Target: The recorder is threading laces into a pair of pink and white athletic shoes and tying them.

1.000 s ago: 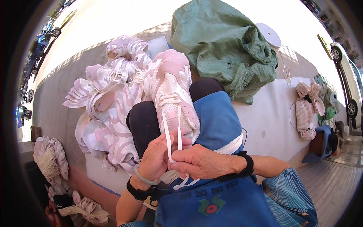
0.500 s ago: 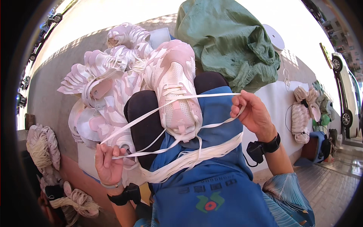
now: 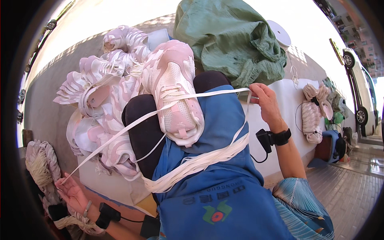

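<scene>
A pink and white sneaker upper (image 3: pixel 180 118) lies across my lap with its heel towards me. A flat white shoelace (image 3: pixel 124 130) crosses its lower eyelets and is stretched out to both sides. Out at the lower left, my left hand (image 3: pixel 74 194) pinches one end of the lace between its fingertips. My right hand (image 3: pixel 267 105), right of the shoe, has its thumb and fingers closed on the other side of that lace, and a length hangs down from it. Below the heel, a bundle of white laces (image 3: pixel 200 165) lies over my blue apron (image 3: pixel 240 196).
More pink and white uppers (image 3: pixel 108 94) are heaped at the left. A green sack (image 3: pixel 228 44) sits beyond my knees, beside a white round disc (image 3: pixel 279 33). Tied bundles of uppers (image 3: pixel 312 120) lie at the right, others (image 3: pixel 40 160) at the far left. A car (image 3: pixel 360 84) stands farther right.
My left hand has moved out to the lower left, drawing its lace end long. My right hand has risen slightly. The loose strands below the heel have been pulled away.
</scene>
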The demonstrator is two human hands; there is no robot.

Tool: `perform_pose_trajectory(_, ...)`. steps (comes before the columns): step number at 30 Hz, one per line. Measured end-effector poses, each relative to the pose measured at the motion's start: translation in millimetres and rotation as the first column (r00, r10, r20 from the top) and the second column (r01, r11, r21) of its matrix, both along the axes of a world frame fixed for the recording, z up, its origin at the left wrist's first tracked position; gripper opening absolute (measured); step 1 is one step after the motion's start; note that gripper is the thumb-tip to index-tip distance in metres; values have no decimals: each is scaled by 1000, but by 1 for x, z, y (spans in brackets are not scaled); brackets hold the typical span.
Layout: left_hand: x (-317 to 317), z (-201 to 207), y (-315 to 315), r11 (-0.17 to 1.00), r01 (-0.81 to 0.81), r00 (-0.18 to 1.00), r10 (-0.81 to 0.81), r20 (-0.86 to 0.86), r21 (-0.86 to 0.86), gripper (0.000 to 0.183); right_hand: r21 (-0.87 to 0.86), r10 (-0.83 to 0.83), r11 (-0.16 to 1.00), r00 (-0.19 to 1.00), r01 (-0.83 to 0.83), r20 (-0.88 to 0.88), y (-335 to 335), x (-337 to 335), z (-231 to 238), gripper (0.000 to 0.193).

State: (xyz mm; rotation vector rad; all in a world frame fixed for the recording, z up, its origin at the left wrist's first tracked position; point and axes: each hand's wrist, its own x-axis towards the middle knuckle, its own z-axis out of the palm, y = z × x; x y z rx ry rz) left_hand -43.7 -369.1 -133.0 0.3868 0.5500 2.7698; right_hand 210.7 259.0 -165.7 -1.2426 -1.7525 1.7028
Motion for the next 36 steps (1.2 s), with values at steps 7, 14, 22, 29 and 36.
perform_pose_trajectory(7, -33, 33, -10, 979, 198, 978, -200, 56, 40, 32, 385, 779, 514, 605, -767, 166, -45, 7, 76, 18)
perform_pose_trajectory(14, -15, 50, 68, 965, -42, 999, 47, 13, -258, 50, 406, 915, 102, 246, -908, 321, -101, 6, 59, 10)
perform_pose_trajectory(22, 47, 41, 241, 491, 118, 971, -237, -2, -863, 41, 396, 922, -86, 78, -914, 379, -109, -1, 49, 13)
perform_pose_trajectory(29, 38, 16, 298, 158, 96, 887, -461, 13, -983, 18, 309, 906, -96, 45, -946, 420, -111, 1, 47, 10)
perform_pose_trajectory(36, 37, 18, 319, -57, -69, 751, -660, -14, -996, 17, 332, 934, 223, 298, -917, 197, -90, -11, 56, 7)
